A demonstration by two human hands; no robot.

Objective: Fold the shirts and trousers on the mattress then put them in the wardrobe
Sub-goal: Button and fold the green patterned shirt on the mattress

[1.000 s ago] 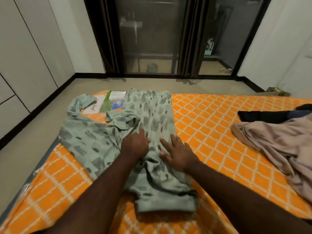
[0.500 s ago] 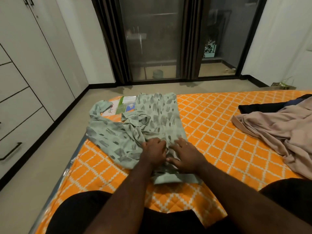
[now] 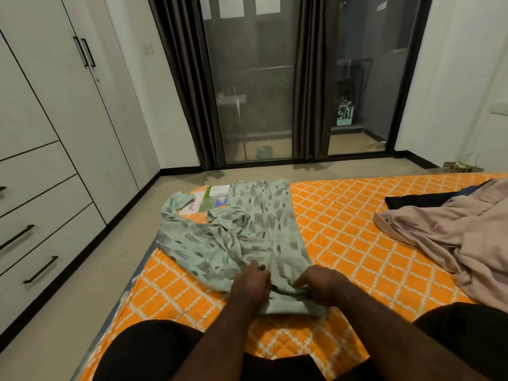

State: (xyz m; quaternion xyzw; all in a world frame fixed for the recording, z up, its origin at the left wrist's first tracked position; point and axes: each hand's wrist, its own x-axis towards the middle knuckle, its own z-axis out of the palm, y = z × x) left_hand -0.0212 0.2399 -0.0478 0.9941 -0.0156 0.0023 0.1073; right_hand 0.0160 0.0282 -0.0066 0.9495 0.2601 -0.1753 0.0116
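Beige garment cut off right; leaflets partly under shirt.

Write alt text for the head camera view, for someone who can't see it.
The person's left hand and right hand grip the near edge of a green patterned shirt spread on an orange mattress. A beige garment lies crumpled to the right, and a white wardrobe with closed doors stands at the left.
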